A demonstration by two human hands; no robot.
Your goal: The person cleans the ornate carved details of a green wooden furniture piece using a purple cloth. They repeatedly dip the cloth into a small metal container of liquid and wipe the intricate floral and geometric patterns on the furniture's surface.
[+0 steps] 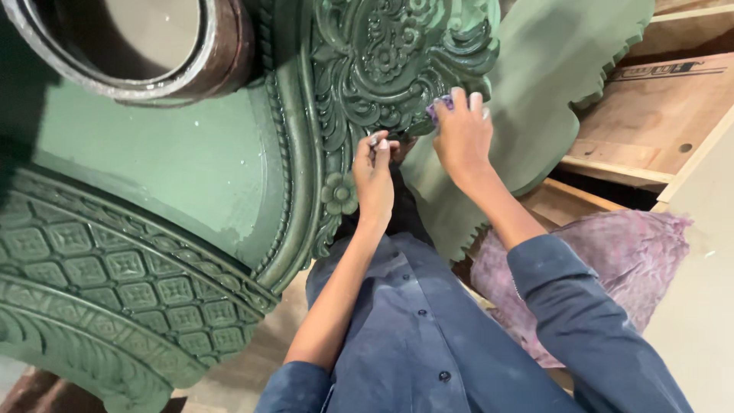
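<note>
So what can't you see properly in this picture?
Head view:
- Small thing pinched in the left hand: too small, fingers cover it.
- Purple piece under the right hand: mostly hidden by fingers.
- Green carved panel: cut off by the top and left edges.
- Round frame: cut off at top.

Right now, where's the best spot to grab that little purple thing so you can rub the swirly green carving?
Pinch the purple pad by its back edge, coming from the lower right as the right hand does. It is small, mostly hidden under the fingers, and its face lies against the green carved panel, so only that edge is free.
</note>
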